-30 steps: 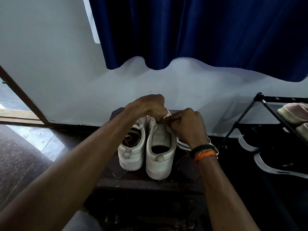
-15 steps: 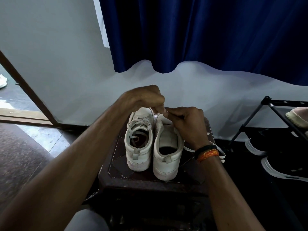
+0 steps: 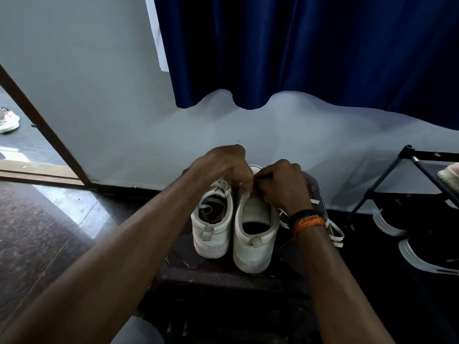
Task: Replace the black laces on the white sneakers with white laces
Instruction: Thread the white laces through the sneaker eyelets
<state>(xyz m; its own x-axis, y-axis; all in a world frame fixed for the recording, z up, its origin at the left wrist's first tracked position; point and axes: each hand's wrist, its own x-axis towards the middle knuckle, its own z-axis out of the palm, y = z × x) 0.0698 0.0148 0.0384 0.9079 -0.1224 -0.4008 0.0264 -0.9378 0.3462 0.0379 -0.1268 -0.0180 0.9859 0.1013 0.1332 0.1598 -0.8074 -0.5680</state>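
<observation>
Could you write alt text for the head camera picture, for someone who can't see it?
Two hands, left hand and right hand, work a white lace at the front of the right sneaker of a white pair on a dark stool; the left sneaker is already white-laced. A blue curtain hangs behind.

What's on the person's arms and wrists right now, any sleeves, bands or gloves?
Both forearms are bare, with no sleeves in view. The left hand and right hand wear no gloves. The right wrist carries a black band with an orange thread band just behind it.
</observation>
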